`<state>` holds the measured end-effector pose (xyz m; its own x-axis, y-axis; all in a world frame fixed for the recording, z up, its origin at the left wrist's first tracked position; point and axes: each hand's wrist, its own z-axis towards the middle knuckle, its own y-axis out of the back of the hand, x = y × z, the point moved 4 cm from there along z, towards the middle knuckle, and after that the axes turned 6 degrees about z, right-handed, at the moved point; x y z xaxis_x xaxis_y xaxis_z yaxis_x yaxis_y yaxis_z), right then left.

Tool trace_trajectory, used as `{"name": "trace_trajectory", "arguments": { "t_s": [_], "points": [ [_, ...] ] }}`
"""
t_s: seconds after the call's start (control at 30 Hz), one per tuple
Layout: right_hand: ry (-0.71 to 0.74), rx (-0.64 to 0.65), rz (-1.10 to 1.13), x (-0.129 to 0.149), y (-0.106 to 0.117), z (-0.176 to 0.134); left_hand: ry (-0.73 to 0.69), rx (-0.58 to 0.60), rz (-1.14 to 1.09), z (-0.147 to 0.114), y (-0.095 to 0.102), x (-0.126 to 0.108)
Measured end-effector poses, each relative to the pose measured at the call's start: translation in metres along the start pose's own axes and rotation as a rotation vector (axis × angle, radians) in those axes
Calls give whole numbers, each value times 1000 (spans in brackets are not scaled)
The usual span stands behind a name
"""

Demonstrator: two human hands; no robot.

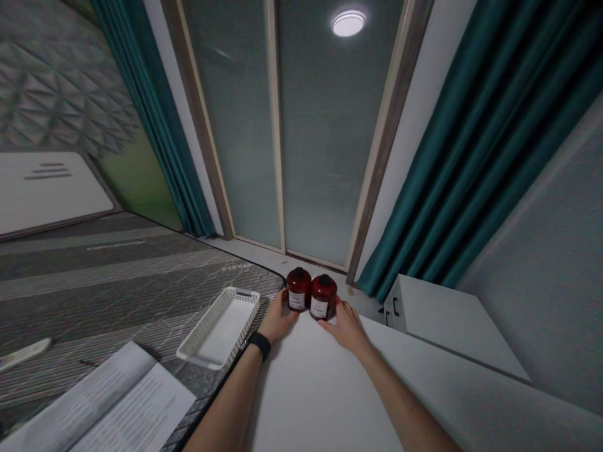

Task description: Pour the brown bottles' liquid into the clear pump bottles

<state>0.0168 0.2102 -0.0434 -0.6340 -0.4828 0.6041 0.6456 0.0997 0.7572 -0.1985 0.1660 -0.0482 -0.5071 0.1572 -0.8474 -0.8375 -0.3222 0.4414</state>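
Note:
Two dark red bottles [298, 289] with black tops and white labels stand upright side by side at the far end of a white tabletop [325, 376]. Around the left bottle curl the fingers of my left hand [277, 319], with a black band on the wrist. My right hand [347, 323] grips the right bottle [323, 297] from its right side, thumb toward the front. The bottles touch or nearly touch each other. Parts of my fingers are hidden behind them.
Left of the table is a bed with a grey striped cover [155, 270]. On it lie a white plastic basket [219, 329], an open book [108, 402] and a white object [26, 355]. A white cabinet [456, 320] stands at right, near teal curtains [452, 157] and sliding glass doors [325, 138].

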Motion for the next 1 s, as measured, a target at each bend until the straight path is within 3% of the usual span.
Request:
{"name": "trace_trajectory", "arguments": {
  "t_s": [0.3,1.0],
  "points": [
    [3,-12,25,-5,0,1,36,9,19,1,2,6],
    [-23,-40,60,-1,4,-2,33,-3,96,-1,2,-11]
  ]
}}
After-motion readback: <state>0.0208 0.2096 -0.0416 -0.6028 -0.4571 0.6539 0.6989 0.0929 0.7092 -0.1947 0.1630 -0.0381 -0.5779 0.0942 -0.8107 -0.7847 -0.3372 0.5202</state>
